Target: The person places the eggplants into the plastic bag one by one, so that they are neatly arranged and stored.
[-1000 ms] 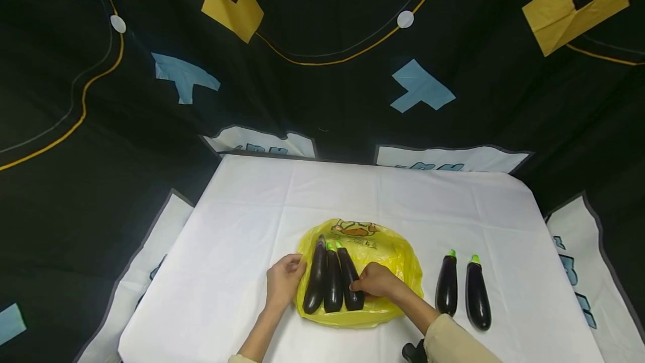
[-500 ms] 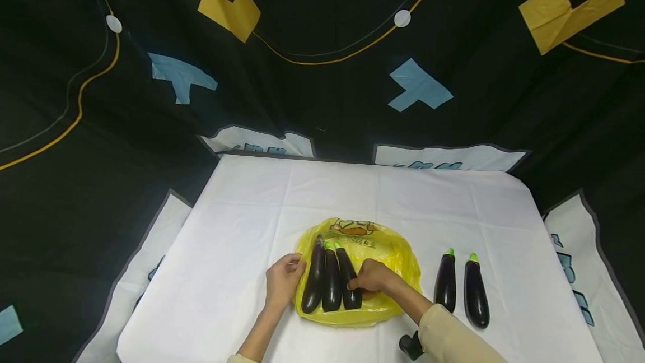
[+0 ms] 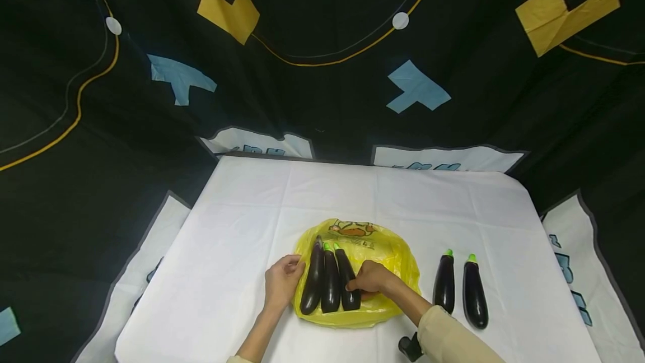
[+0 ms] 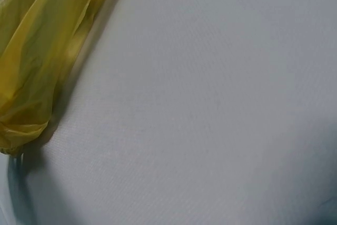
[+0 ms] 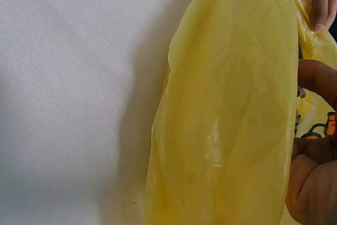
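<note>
A yellow plastic bag (image 3: 393,251) lies spread on the white-covered table, a printed picture near its far edge. Three dark eggplants rest side by side on it: a left one (image 3: 313,280), a middle one (image 3: 330,285) and a right one (image 3: 345,266), stems pointing away. My left hand (image 3: 282,282) pinches the bag's left rim. With its fingers curled, my right hand (image 3: 375,277) grips the right eggplant near its lower end. In the right wrist view, a raised fold of the bag (image 5: 226,98) hides that eggplant and part of the right hand (image 5: 313,188).
Two more eggplants lie to the right of the bag, a nearer one (image 3: 444,284) beside the right forearm and another (image 3: 475,294). A small black knobbed object (image 3: 410,346) shows beside the right sleeve. Dark cloth hangs behind the table (image 3: 242,228).
Both hands and the eggplants hold nearly the same places. The whole head view has shifted slightly.
</note>
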Demonstrator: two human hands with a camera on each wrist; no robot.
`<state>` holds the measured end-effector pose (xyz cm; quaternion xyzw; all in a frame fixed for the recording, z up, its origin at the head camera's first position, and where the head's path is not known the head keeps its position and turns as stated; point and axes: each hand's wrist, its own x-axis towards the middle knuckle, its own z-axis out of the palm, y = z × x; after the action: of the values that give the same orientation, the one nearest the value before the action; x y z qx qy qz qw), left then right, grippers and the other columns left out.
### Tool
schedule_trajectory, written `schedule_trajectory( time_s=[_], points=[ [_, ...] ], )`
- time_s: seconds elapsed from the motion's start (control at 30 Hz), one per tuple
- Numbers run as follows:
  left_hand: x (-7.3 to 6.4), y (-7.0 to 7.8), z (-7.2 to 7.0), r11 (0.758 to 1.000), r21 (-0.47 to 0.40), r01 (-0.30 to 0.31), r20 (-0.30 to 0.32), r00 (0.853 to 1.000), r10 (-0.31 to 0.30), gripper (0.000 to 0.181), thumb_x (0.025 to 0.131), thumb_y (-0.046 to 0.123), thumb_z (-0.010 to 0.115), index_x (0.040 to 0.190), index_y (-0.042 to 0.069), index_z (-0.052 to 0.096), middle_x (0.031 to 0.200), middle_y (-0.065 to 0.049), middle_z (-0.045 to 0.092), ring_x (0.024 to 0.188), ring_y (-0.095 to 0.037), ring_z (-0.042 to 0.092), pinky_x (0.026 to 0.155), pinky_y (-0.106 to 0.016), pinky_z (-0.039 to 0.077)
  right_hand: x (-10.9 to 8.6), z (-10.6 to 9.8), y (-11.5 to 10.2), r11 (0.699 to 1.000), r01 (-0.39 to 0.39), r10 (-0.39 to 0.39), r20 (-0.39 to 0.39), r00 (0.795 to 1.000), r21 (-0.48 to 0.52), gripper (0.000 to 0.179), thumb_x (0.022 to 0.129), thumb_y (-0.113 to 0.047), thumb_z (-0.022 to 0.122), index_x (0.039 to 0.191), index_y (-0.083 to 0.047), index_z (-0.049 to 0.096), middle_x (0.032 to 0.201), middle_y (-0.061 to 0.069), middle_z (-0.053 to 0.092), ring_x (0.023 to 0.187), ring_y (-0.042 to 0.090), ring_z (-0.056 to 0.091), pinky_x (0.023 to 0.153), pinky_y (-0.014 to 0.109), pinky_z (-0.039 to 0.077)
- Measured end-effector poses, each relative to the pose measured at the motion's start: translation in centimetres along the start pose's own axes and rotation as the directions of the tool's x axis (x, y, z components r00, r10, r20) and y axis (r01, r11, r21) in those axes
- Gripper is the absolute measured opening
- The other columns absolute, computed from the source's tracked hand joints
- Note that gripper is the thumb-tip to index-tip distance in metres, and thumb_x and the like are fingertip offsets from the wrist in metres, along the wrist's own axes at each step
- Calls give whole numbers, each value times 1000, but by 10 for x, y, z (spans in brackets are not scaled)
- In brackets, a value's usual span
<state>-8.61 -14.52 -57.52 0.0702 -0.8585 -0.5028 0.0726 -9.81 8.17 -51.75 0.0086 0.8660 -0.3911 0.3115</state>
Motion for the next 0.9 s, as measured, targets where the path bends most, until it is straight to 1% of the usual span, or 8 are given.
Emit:
schedule_trajectory(
  time_s=[0.1, 0.3, 0.4, 0.5, 0.7, 0.9],
  points=[
    [0, -1, 0, 1000, 0, 5, 6, 1000, -5, 12, 84, 8, 72, 95, 7, 71, 85, -8, 71, 75, -18, 69, 62, -21, 56, -1, 0, 0, 1000, 2, -2, 2, 1000, 4, 38, 75, -15, 78, 49, -10, 51, 45, 0, 49, 42, 13, 52, 52, 31, 54],
    [0, 0, -1, 1000, -7, 6, 12, 1000, -6, 11, 84, 9, 72, 95, 7, 71, 85, -8, 71, 75, -18, 69, 62, -21, 56, -2, 0, 0, 1000, 6, -6, -3, 1000, 1, 35, 75, -16, 78, 50, -8, 55, 48, 4, 56, 44, 15, 55, 52, 31, 54],
    [0, 0, -1, 1000, -11, 0, 11, 1000, 1, 11, 84, 8, 72, 95, 6, 71, 85, -8, 71, 75, -18, 69, 63, -21, 56, -2, 1, 1, 1000, 20, -20, -7, 1000, -2, 34, 74, -16, 79, 50, -7, 56, 50, 7, 59, 45, 15, 56, 51, 31, 53],
    [-1, 0, -2, 1000, -9, -7, 9, 1000, 7, 11, 84, 8, 72, 95, 6, 71, 85, -8, 71, 75, -18, 69, 62, -21, 55, -2, 1, 1, 999, 33, -33, -9, 999, -2, 34, 74, -15, 79, 50, -6, 56, 50, 7, 58, 44, 15, 55, 50, 31, 52],
    [0, 0, -2, 1000, -8, -2, 9, 1000, 2, 11, 84, 8, 72, 95, 7, 71, 85, -8, 71, 75, -18, 69, 62, -21, 55, -2, 1, 1, 999, 49, -49, -3, 999, 5, 39, 74, -14, 78, 47, -9, 50, 44, -1, 49, 41, 11, 50, 47, 28, 50],
    [1, 1, -2, 1000, 6, -19, 6, 1000, 19, 12, 84, 8, 72, 95, 6, 71, 87, -9, 71, 76, -19, 69, 63, -22, 56, -3, 0, 0, 998, 58, -58, 7, 998, -1, 48, 75, -15, 78, 45, -16, 42, 41, -7, 39, 39, 7, 44, 46, 24, 48]
  ],
)
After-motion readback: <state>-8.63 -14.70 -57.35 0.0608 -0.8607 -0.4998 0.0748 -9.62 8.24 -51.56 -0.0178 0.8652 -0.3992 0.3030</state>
